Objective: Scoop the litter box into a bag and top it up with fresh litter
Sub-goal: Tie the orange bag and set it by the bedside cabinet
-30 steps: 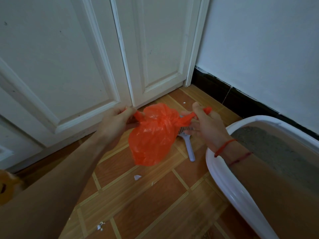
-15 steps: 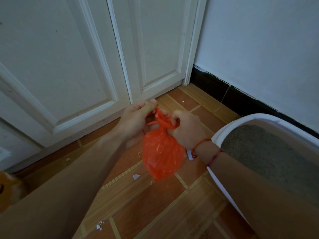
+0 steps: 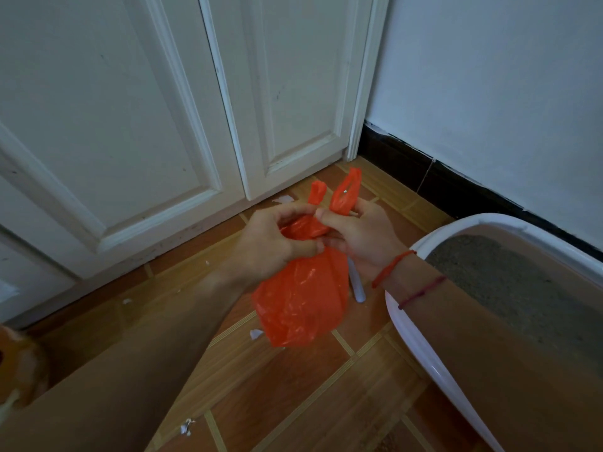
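Observation:
An orange plastic bag hangs in mid-air over the tiled floor, bulging at the bottom. My left hand pinches its twisted neck from the left, and my right hand pinches it from the right. The bag's two handle loops stick up above my fingers. The white litter box with grey litter sits at the right, under my right forearm. A white scoop handle lies on the floor behind the bag, mostly hidden.
White panelled doors stand close behind the bag. A white wall with a black skirting runs along the right. Small white scraps lie on the brown tiles. An orange object shows at the left edge.
My hands came together from pulling the bag's handles apart, then crossed them at the neck. The two loops now stand upright above my fingers and the bag hangs lower.

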The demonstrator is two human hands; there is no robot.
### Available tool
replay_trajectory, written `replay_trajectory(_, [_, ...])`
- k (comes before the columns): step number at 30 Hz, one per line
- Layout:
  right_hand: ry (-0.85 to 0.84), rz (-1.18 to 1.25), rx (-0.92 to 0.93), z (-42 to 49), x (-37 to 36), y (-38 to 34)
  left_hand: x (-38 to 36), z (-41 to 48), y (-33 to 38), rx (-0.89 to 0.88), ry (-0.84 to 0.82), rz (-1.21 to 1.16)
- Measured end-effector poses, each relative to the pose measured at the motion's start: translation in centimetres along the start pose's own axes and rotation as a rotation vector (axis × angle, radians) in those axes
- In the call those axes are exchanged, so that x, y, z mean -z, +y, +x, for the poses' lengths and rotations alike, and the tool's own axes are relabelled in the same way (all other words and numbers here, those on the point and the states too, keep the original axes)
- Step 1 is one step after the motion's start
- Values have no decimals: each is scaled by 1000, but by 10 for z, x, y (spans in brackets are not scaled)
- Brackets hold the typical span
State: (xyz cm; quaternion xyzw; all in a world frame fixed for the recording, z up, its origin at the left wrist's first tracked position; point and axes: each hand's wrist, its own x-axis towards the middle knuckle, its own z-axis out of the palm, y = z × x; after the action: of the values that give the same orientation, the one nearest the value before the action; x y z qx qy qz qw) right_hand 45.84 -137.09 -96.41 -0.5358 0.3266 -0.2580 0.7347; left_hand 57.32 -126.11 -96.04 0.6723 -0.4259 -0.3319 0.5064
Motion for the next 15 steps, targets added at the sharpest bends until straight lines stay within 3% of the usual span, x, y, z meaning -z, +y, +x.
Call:
replay_trajectory(3, [-56,-47,2,-1,-2,-4,-3,0,-4,-84,33,185])
replay_trajectory(8, [-301,-181,34,-5,9,-16,-1,3,-7,-115,96,198])
replay_trajectory(12, [-136,-439,244,0,26,-17,0,4,-7,-93,85,158])
replay_trajectory(15, [-193,-742,285,9,40,-8,1,3,-5,-92,62,101])
